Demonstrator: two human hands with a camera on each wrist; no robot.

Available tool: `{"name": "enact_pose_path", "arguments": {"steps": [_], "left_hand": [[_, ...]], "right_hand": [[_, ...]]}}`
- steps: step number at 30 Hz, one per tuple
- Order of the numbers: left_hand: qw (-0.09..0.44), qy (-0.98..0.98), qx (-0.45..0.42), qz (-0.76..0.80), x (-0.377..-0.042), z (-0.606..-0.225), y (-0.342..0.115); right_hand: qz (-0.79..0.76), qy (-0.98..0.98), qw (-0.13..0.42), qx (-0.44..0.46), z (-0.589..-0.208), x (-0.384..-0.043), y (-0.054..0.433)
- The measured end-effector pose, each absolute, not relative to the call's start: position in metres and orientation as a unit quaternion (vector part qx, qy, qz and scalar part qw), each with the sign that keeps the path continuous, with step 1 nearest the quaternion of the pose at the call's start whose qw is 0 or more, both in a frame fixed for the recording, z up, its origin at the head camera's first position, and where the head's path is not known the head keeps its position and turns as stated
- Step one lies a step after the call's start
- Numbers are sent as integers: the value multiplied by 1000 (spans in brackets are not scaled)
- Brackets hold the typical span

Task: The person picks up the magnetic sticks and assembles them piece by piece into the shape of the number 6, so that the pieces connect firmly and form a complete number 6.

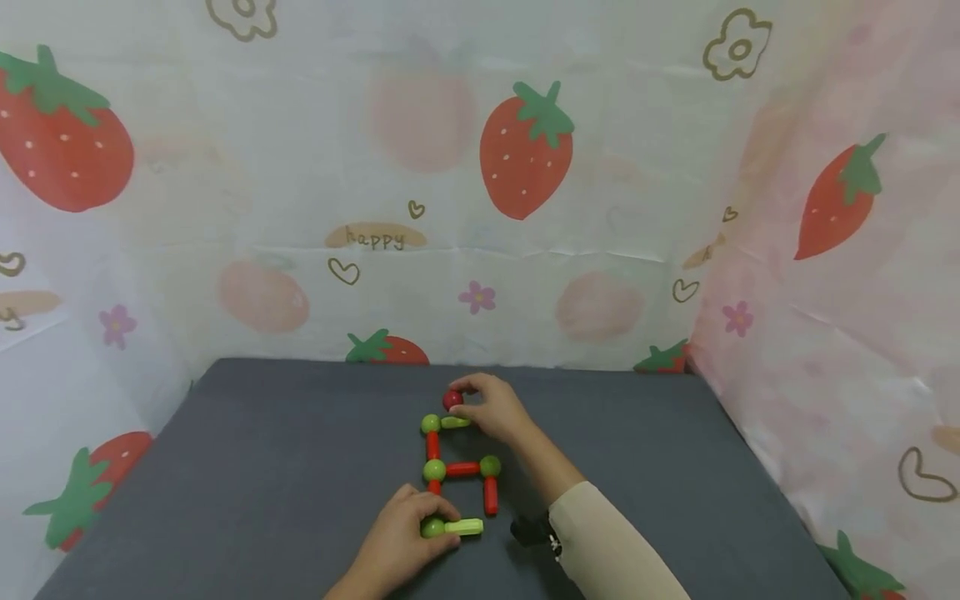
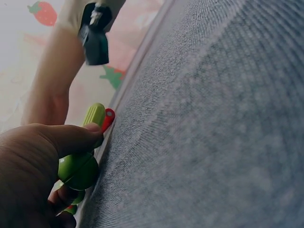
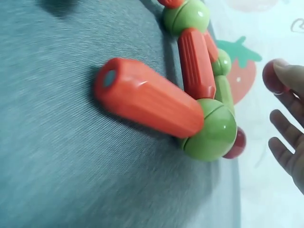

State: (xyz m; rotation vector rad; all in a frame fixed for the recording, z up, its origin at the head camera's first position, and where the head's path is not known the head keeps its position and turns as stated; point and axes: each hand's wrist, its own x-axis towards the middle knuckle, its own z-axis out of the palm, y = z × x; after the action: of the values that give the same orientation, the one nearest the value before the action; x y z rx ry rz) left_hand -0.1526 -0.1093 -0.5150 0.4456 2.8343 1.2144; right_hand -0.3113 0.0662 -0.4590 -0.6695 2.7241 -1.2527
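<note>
A figure of green balls and rods lies on the table. My left hand grips its nearest green ball, from which a light green rod points right; the left wrist view shows the thumb across the rod. At the far end, my right hand pinches a red ball between thumb and finger, just above the far light green rod. A second red ball shows partly behind a green ball in the right wrist view.
Red rods join the middle green balls, and one red rod has a free near end. The dark grey table backs onto a strawberry-print curtain, with more cloth at both sides. A dark device is on the right wrist.
</note>
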Motion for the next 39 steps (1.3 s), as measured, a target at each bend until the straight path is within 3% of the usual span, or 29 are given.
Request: {"name": "enact_pose_path", "arguments": {"steps": [17,39], "left_hand": [[3,908,140,394,-150,-520,-111],[-4,914,133,383,-152,-520,-108]], "right_hand": [[-390,879,37,-272,-462,-257,99],[-384,875,74,-283,-480,-221,138]]}}
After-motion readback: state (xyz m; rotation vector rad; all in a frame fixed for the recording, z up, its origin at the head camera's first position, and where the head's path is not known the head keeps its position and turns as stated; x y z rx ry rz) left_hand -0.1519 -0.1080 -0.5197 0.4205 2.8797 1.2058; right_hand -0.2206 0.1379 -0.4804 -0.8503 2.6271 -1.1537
